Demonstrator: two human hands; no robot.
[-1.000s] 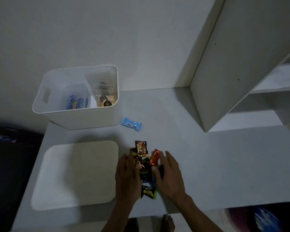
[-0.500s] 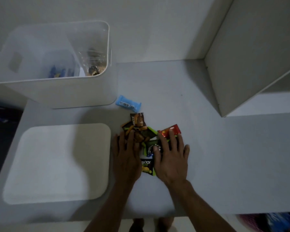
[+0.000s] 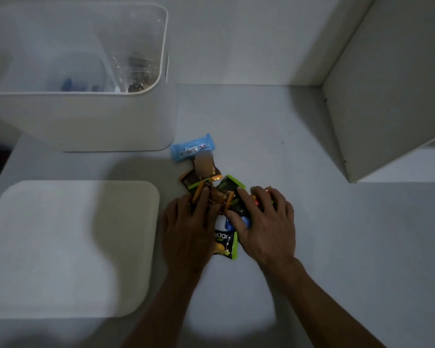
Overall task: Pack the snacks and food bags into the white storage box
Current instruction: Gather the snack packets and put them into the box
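The white storage box [image 3: 86, 121] stands at the back left, with a clear bag and blue packets dimly visible inside. A light blue packet [image 3: 192, 148] lies by its front right corner. Just below it is a pile of snack packets [image 3: 206, 177] in brown, orange and green-edged black wrappers. My left hand [image 3: 186, 229] lies on the pile's left side with its fingers stretched over the packets. My right hand [image 3: 264, 222] covers the right side, its fingers curled over a red packet [image 3: 268, 190] and its thumb on a dark one. A black-and-green packet [image 3: 225, 243] shows between my hands.
The box's white lid [image 3: 73, 247] lies flat on the table [image 3: 337, 247] to the left of my hands. A white shelf panel [image 3: 387, 84] rises at the right. The wall is close behind, and the table's left edge drops to dark floor.
The view has come closer and lower. My hands stay on the pile and have drawn the packets together; my right fingers now curl over the red packet, hiding most of it.
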